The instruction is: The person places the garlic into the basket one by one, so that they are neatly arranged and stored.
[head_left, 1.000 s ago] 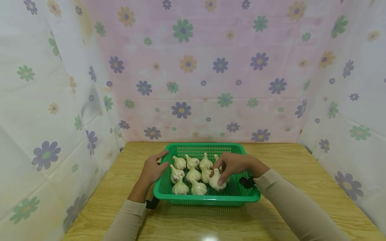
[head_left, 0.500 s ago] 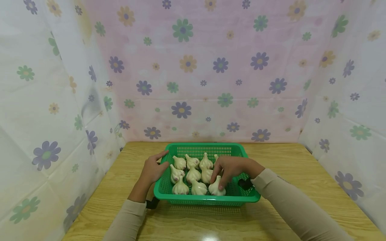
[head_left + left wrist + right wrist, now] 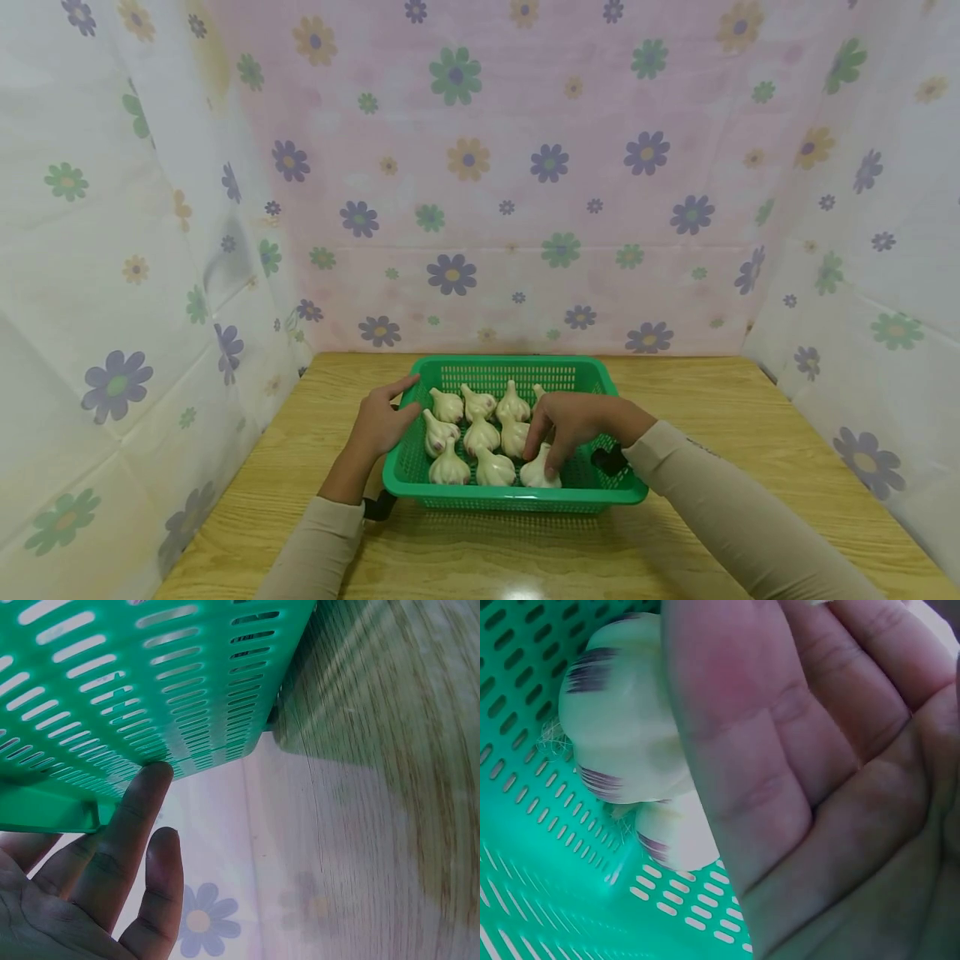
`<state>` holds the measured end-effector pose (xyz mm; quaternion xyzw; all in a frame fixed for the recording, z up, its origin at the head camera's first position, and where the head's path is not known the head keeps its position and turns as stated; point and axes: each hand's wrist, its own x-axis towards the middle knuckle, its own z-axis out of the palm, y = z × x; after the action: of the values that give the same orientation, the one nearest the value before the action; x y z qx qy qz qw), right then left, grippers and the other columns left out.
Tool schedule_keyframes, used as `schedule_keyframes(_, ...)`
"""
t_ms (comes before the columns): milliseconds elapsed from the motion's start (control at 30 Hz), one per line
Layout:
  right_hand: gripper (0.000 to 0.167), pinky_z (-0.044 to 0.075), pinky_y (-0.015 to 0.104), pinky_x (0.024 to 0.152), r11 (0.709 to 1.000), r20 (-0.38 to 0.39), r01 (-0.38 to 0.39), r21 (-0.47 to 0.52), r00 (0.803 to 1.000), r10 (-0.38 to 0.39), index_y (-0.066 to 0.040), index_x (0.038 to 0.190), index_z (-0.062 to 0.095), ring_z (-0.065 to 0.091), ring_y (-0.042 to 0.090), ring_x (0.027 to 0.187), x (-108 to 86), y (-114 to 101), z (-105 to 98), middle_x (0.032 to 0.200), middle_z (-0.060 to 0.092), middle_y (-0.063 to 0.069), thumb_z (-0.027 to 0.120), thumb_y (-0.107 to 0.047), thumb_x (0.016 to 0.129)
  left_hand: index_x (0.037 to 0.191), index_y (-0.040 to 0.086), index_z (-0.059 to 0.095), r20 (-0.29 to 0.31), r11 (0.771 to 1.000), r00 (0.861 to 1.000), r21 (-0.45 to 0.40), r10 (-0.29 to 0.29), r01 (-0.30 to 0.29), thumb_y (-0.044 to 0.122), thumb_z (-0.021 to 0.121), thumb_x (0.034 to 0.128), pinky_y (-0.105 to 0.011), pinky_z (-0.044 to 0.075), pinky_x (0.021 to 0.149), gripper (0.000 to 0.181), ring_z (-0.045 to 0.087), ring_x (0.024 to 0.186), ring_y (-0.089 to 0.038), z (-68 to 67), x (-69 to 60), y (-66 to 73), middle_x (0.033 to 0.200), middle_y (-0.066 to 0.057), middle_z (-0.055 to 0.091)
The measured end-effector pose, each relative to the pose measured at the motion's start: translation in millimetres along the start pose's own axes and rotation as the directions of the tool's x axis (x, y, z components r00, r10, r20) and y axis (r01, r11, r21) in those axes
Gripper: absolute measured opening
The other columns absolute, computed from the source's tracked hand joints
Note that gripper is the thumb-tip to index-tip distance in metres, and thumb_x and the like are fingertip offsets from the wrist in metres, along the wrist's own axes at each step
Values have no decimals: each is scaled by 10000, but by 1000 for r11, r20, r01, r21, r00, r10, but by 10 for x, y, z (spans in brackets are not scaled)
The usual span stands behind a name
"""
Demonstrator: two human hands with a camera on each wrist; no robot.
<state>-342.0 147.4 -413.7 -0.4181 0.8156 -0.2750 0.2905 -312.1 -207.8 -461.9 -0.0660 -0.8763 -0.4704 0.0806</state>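
In the head view, a green plastic basket (image 3: 514, 492) holds several cream-white garlic bulbs in rows. At its left rim is my left hand (image 3: 381, 425), thumb and index finger over the edge; in the left wrist view, other fingers (image 3: 124, 840) lie against the slotted outer wall. My right hand (image 3: 573, 423) reaches down inside the basket and pinches a garlic bulb (image 3: 542, 470) at the front right of the rows. Two purple-streaked garlic bulbs (image 3: 622, 712) appear beside my right palm (image 3: 832, 795) in the right wrist view. This hand partly covers bulbs at the back right.
The basket stands on a wood-grain table (image 3: 300, 467). Flower-printed cloth (image 3: 480, 192) closes off the back and both sides. Dark wrist straps show at the left wrist (image 3: 378, 506) and the right wrist (image 3: 609, 460).
My right hand has lowered the garlic bulb toward the basket's front right, beside the front-row bulbs. The left hand has stayed at the rim.
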Motion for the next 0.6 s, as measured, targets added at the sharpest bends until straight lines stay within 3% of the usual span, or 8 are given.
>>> schedule_keyframes(200,323,603,319,646,1000,-12,2,-3,1000,-2,-142,1122,826,746,163,808,-51,-12,-19,1168,767,-31,888,-165,805,1508,305,561,5,1000,1000,-7,-5,5,234,588,946,-323,402,445,568,565,544,-228,11,9,1,1562,-110,504)
schedule_keyframes(433,302,620,430,661,1000,-39,10,3,999,-10,-166,1138,821,756,225,826,-138,-78,-84,1200,760,-12,856,-132,840,1506,304,562,12,1000,1000,-22,4,-4,225,591,945,-324,406,444,568,578,540,-213,27,18,1,1551,-119,515)
schedule_keyframes(600,333,626,363,739,1000,-81,7,0,997,-7,-149,1173,806,767,232,910,-222,-106,-169,1266,733,2,855,-143,844,1507,299,563,12,1000,1000,-15,1,-1,228,591,944,-320,407,445,568,557,530,-201,17,7,14,1541,-111,524)
